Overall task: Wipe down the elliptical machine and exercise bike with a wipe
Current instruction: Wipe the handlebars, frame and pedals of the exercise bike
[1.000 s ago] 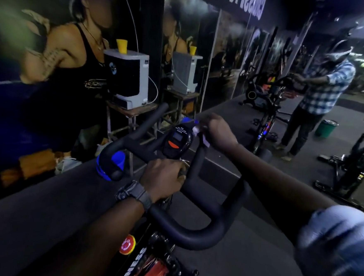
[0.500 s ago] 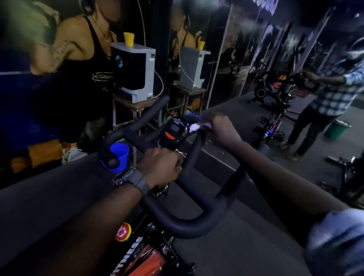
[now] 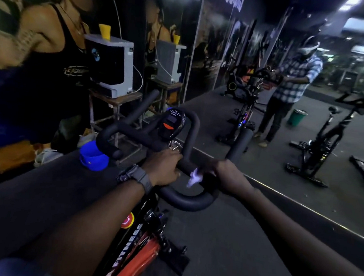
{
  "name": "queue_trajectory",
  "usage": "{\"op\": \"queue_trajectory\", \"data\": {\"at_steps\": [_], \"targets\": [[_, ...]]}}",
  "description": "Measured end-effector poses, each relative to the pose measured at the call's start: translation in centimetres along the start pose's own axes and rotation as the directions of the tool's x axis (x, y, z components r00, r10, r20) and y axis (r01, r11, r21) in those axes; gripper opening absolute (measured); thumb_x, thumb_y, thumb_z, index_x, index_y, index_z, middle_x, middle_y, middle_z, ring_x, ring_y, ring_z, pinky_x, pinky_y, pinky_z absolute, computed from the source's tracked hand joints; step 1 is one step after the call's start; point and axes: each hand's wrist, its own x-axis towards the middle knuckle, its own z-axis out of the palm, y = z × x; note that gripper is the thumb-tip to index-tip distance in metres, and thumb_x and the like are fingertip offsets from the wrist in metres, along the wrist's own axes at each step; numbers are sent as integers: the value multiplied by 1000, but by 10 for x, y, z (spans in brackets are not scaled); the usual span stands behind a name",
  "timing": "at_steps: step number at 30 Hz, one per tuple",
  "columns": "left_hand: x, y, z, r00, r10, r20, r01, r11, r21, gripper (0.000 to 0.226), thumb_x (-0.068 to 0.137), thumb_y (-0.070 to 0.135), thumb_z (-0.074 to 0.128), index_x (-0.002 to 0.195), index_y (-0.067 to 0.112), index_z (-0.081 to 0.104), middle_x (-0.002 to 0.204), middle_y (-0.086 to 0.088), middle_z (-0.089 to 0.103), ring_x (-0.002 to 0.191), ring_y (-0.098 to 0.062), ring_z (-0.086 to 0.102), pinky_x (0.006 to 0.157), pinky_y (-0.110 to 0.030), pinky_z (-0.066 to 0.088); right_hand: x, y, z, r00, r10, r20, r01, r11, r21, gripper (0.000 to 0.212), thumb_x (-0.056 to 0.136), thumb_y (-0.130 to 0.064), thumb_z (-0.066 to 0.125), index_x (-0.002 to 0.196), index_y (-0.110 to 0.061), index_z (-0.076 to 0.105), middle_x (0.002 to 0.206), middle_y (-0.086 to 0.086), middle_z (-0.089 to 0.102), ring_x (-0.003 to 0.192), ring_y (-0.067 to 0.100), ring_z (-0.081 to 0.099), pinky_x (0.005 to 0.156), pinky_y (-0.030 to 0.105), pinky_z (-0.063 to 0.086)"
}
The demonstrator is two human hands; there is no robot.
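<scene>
An exercise bike with black padded handlebars (image 3: 185, 200) and a small console (image 3: 171, 124) stands right in front of me, its orange and black frame (image 3: 138, 255) below. My left hand (image 3: 163, 169), a watch on its wrist, grips the middle bar of the handlebars. My right hand (image 3: 230, 175) holds a crumpled white wipe (image 3: 194, 175) against the near right part of the handlebar. A blue cup holder (image 3: 92, 156) hangs at the left end of the bars.
A mirror wall ahead reflects me and the bike (image 3: 245, 112). A white and black dispenser (image 3: 113, 64) with a yellow cup sits on a small stand at the left. Another black bike (image 3: 325, 145) and a green bin (image 3: 296, 116) show at the right.
My right hand has slid with the wipe from beside the console back along the right bar to the near bend. My left hand has stayed on the middle bar.
</scene>
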Motion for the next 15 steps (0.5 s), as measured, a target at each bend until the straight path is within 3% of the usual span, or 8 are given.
{"op": "queue_trajectory", "data": {"at_steps": [3, 6, 9, 10, 12, 15], "targets": [[-2, 8, 4, 1000, -3, -21, 3, 1000, -16, 40, 83, 35, 63, 116, 14, 59, 122, -3, 58, 119, -24, 52, 97, -40, 46, 19, -15, 14, 977, 196, -88, -204, 974, -95, 26, 87, -25, 64, 112, -29, 69, 101, 0, 74, 95, 20, 70, 80, 32, 54], [-5, 16, 4, 1000, 20, 21, -20, 1000, 5, 43, 85, 43, 62, 122, 20, 57, 121, -2, 56, 120, -23, 50, 98, -41, 45, -1, -35, 16, 989, 139, -56, -145, 981, -130, 29, 93, -28, 56, 122, -31, 63, 113, -2, 71, 98, 19, 66, 81, 32, 50], [-9, 19, 4, 998, 25, 64, -27, 999, 21, 48, 85, 36, 63, 131, 27, 54, 125, -3, 53, 124, -25, 47, 101, -41, 43, -43, -35, -11, 996, 79, 32, -78, 996, -31, 27, 86, -33, 49, 107, -34, 66, 106, -12, 69, 89, 8, 66, 75, 21, 48], [-9, 21, 3, 998, 23, 51, -23, 1000, 4, 45, 85, 37, 62, 128, 29, 56, 123, -5, 54, 122, -27, 49, 101, -40, 43, -47, -33, -16, 996, 87, -10, -88, 996, -10, 22, 84, -30, 53, 101, -32, 67, 101, -11, 69, 87, 8, 66, 70, 17, 44], [-3, 31, 4, 1000, 8, 9, -7, 999, -44, 35, 85, 38, 60, 120, 31, 62, 118, -9, 54, 117, -31, 51, 99, -41, 43, -40, -26, -13, 980, 125, -152, -125, 992, 10, 10, 82, -26, 68, 92, -24, 67, 92, -4, 64, 82, 18, 65, 63, 22, 36], [3, 48, 8, 999, 45, -26, -49, 989, -140, 34, 83, 36, 62, 114, 23, 65, 119, -6, 56, 114, -31, 54, 98, -40, 44, -26, -32, 4, 951, 218, -221, -196, 974, 117, 20, 79, -30, 77, 91, -16, 67, 87, 1, 64, 78, 20, 63, 66, 33, 45]]}}
